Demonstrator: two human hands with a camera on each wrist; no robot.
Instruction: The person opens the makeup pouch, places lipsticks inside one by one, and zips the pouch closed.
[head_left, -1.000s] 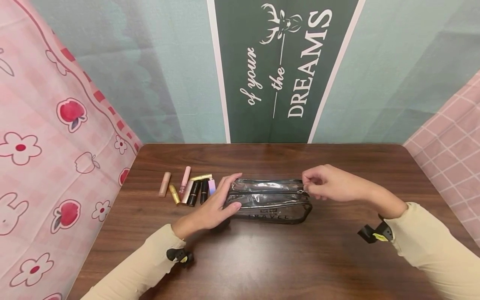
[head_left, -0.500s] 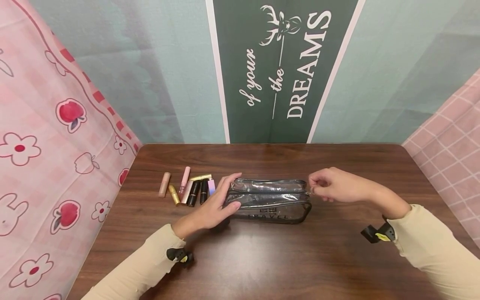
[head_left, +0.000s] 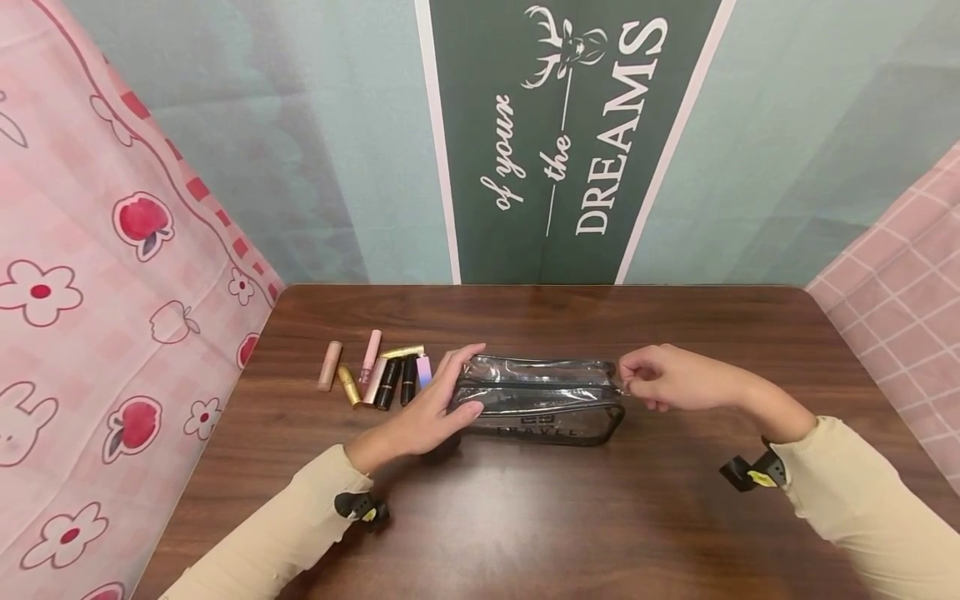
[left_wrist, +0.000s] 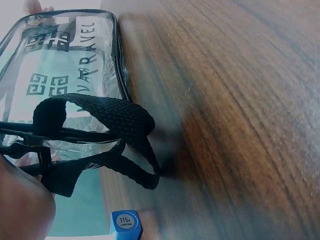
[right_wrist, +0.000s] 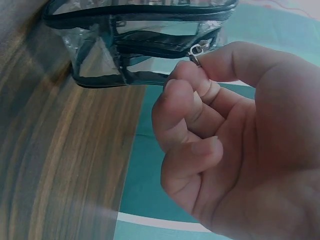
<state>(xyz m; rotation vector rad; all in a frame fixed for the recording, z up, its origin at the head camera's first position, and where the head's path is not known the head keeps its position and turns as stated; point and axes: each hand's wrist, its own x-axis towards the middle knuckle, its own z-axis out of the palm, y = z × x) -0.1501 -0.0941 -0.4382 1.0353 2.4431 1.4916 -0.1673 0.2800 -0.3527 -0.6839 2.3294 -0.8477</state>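
A clear toiletry bag (head_left: pixel 547 402) with black piping and the printed word TRAVEL lies across the middle of the table. Its left end is gripped by my left hand (head_left: pixel 431 410), thumb on the near side and fingers on the far side. At the bag's right end, my right hand (head_left: pixel 682 379) pinches the metal zipper pull (right_wrist: pixel 196 49) between thumb and forefinger, its other fingers curled. A black strap loop (left_wrist: pixel 107 115) sticks out from the left end in the left wrist view. Whether the zipper is fully drawn is hard to tell.
Left of the bag lie several lipsticks and lip gloss tubes, among them a pink tube (head_left: pixel 371 354), a gold lipstick (head_left: pixel 348 387), a black one (head_left: pixel 387 383) and a blue-ended lipstick (left_wrist: pixel 126 224). The wooden table (head_left: pixel 525 517) ends at a curtain (head_left: pixel 337 167) behind.
My right hand has moved slightly right, drawing the zipper pull from the bag's top to its right end. The left hand and the lipsticks have stayed put.
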